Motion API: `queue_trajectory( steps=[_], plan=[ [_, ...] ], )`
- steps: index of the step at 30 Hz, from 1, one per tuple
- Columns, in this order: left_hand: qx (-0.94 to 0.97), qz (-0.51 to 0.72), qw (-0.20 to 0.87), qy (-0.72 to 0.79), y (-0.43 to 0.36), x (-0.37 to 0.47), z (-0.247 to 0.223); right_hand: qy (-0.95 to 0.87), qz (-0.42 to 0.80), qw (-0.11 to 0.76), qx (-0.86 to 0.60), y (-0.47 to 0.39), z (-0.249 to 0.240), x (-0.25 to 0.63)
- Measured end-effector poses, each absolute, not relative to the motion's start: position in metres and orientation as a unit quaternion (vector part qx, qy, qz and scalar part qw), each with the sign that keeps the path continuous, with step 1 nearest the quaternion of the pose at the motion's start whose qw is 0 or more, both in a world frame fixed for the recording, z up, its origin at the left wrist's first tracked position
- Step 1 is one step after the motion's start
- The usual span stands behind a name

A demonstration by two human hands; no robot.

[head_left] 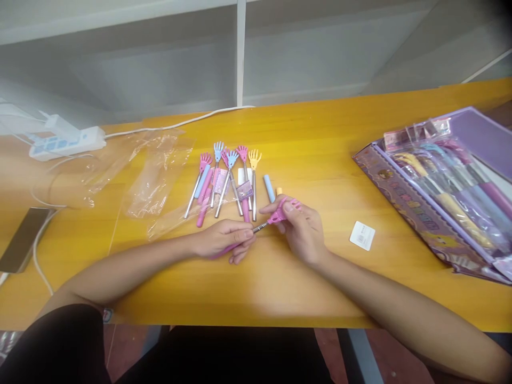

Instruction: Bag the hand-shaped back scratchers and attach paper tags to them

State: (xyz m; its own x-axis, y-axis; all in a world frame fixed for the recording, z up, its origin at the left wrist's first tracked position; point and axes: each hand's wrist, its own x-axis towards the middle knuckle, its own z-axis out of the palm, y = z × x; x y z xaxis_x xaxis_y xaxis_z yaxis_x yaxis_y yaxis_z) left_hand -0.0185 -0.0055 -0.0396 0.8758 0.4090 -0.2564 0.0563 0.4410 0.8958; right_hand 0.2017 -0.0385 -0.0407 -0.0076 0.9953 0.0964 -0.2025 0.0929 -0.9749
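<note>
Between my hands is a pink back scratcher (277, 216) with a hand-shaped head and a short metal shaft. My left hand (226, 239) is closed around its pink handle, partly hidden by the fingers. The head is pinched in my right hand (304, 230), thumb on top. Just beyond lie several more scratchers with pink, blue and yellow heads, such as a yellow-headed back scratcher (254, 159), on thin metal rods. Loose coloured tubes lie among them, and a blue tube (269, 189) and a yellow tube (279, 190) sit near my right fingers.
At the right, an open purple display box (424, 213) holds several wrapped scratchers. A white card (362, 236) lies nearby. Clear plastic bags (156, 176) spread over the left of the table (280, 293). A white power strip (68, 143) with cables and a dark flat object (24, 240) are far left.
</note>
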Motion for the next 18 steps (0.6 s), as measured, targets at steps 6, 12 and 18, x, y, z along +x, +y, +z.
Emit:
queue_trajectory(
  steps=[6,12,18],
  plan=[
    [0.480,0.097,0.849,0.198,0.002,-0.018,-0.038,-0.448,0.497,0.601,-0.438,-0.034,-0.044,0.201],
    [0.473,0.086,0.852,0.207,0.003,-0.021,-0.038,-0.315,0.396,0.722,-0.472,-0.001,-0.040,0.234],
    [0.492,0.079,0.842,0.205,0.003,-0.022,-0.036,-0.264,0.326,0.776,-0.471,0.032,-0.030,0.271]
  ],
)
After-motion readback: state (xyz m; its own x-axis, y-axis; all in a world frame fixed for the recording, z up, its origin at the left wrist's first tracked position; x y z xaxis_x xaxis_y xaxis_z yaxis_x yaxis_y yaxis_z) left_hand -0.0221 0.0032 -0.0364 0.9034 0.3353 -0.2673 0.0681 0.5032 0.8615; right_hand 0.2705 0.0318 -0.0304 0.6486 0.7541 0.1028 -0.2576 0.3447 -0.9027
